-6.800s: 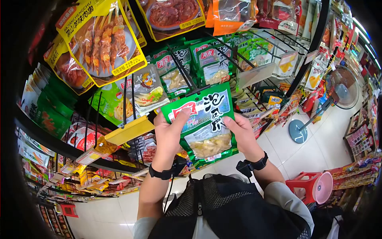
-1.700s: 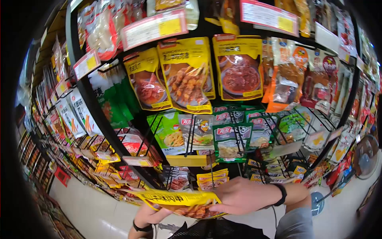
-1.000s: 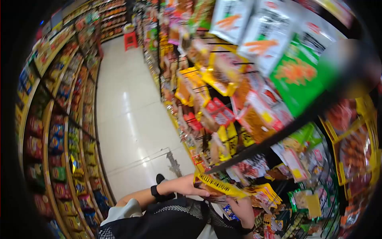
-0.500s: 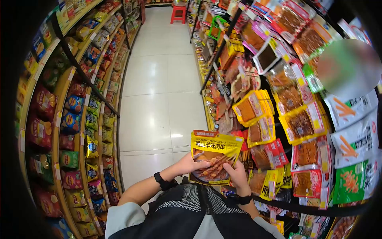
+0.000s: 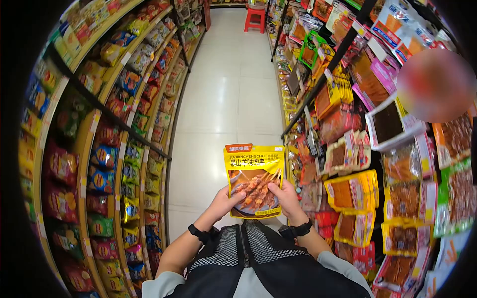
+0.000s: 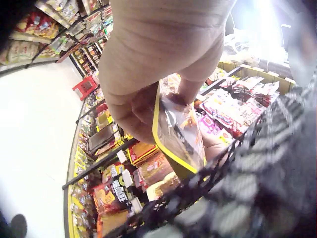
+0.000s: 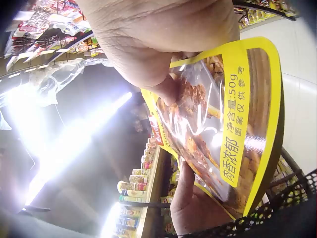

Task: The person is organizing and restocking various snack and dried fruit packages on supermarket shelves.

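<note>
A yellow snack pouch (image 5: 255,181) with a picture of meat skewers is held upright in front of the vest, its printed front facing the head camera. My left hand (image 5: 222,204) grips its lower left edge and my right hand (image 5: 289,201) its lower right edge, both thumbs lying on the front. In the left wrist view the left hand (image 6: 163,54) curls over the edge of the pouch (image 6: 181,131). Close up in the right wrist view, the right hand (image 7: 158,39) pinches the pouch (image 7: 233,124); the other hand's thumb shows below. Fingers behind the pouch are hidden.
Shelves of bagged snacks (image 5: 102,181) line the left side; racks of hanging packets (image 5: 353,191) line the right. Between them runs a tiled aisle (image 5: 223,99), with a red stool (image 5: 255,20) at its far end. A blurred round patch covers part of the right rack.
The view has turned from the rack of hanging pouches to the aisle. Earlier a green packet was in the hands; now the yellow pouch is, raised a little and more upright than half a second ago.
</note>
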Available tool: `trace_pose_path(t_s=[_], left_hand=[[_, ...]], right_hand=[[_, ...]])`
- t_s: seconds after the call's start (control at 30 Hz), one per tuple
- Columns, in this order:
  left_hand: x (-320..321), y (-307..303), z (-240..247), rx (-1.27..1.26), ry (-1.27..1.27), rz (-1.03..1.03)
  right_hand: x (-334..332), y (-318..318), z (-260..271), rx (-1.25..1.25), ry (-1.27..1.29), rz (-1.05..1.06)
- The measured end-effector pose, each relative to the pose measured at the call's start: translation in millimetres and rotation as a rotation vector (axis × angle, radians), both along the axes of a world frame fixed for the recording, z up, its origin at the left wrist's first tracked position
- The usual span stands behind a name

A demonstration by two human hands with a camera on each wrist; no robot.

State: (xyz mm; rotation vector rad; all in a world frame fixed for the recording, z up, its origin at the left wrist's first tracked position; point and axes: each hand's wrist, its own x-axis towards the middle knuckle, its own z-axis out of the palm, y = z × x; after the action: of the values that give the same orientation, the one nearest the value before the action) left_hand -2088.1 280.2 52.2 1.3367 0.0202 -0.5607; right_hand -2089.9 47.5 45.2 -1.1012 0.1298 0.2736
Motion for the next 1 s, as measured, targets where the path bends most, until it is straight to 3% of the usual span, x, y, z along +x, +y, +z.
trace_pose_path(t_s=[0.2,0.37,0.53,0.7,0.9,1.0], left_hand=[[157.8,-27.7,17.3,0.097,-0.049,-0.024],[253.3,-32.7,37.1,0.074,-0.053,0.021],[350.7,-29.6,26.1,0.043,-0.04,0.071],[494.8,-25.3,-3.5,0.01,-0.038,0.112],[693.9,5.4,10.8,-0.159,-0.099,0.434],[773.0,4.9,32.2,-0.107,-0.166,0.515]], right_hand=[[161.6,-29.2,13.1,-0.021,-0.051,-0.044],[262.8,-33.8,33.2,0.003,-0.048,0.0],[359.9,-33.3,12.7,-0.038,-0.015,0.047],[484.6,-36.0,8.9,-0.126,-0.005,0.076],[652.9,-8.4,24.1,-0.301,0.026,0.129],[717.9,-1.0,53.6,-0.592,-0.096,0.173]])
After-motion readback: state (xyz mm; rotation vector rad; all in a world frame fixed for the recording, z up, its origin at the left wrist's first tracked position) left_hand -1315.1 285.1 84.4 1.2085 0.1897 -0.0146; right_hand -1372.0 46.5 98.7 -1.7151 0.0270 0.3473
